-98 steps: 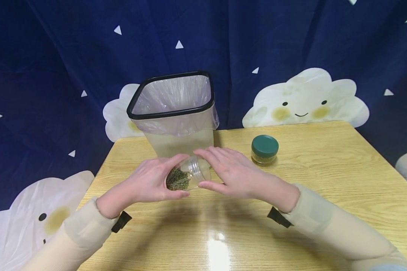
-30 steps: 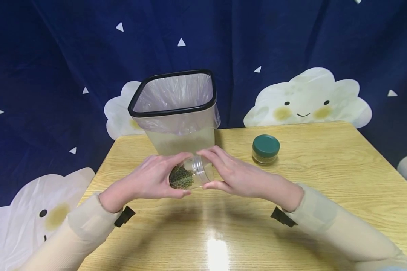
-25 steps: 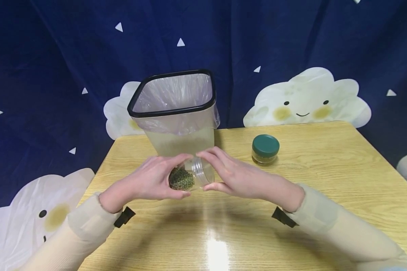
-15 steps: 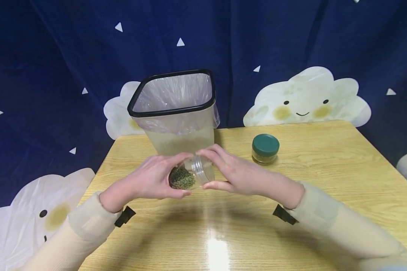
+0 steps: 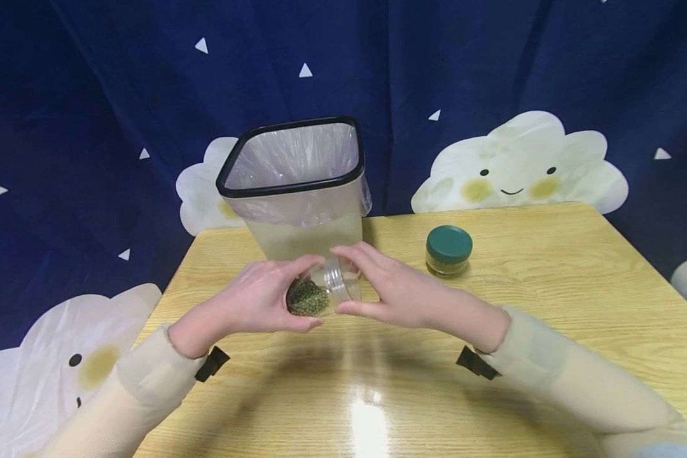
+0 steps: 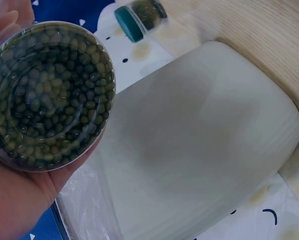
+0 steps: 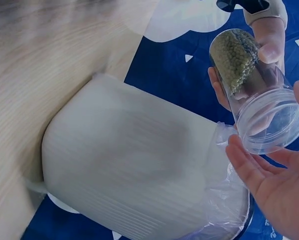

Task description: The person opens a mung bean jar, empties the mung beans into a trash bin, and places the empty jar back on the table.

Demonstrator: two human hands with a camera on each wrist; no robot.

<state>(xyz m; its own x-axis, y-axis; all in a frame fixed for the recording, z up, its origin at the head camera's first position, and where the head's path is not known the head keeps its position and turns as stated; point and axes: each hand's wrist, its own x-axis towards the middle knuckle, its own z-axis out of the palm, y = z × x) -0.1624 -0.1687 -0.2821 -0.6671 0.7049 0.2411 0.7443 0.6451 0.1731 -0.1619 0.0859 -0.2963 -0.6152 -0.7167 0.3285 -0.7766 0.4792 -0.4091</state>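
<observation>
Left hand (image 5: 257, 298): grip curled round bean jar (image 5: 323, 289) | right hand (image 5: 397, 292): grip spread about its mouth (image 7: 275, 126), contact unclear

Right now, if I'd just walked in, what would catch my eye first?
Probably the clear jar of beans, lying sideways between the left hand and right hand. Behind it stands a black-rimmed bin lined with a bag. To the bin's right, a green-lidded jar sits on the table.

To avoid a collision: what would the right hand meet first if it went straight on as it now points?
The right hand would probably first meet the clear cylindrical jar holding small green beans; depth is hard to judge.
</observation>
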